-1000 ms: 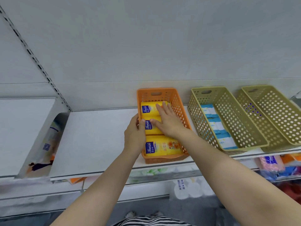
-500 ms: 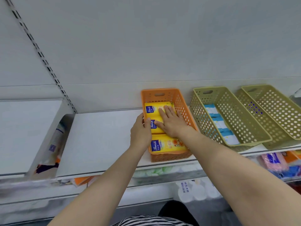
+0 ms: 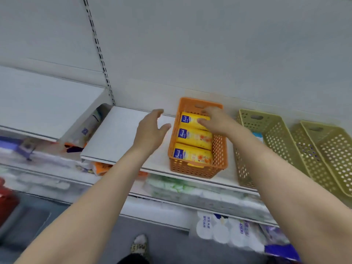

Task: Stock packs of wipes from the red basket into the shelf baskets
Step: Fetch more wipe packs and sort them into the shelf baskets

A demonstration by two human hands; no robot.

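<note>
- Right hand (image 3: 215, 121) rests with loose fingers on the rear yellow pack (image 3: 190, 120) in the orange basket (image 3: 219, 149).
- Left hand (image 3: 150, 128) hovers spread, empty, above the shelf (image 3: 114, 138).

An orange perforated plastic basket (image 3: 198, 169) held three yellow rectangular wipe packs (image 3: 193, 139) with blue label patches and orange flower prints. Two olive-green perforated plastic baskets (image 3: 285, 141) stood on the white metal shelf (image 3: 114, 138). A red plastic basket (image 3: 6, 199) showed at far left.
</note>
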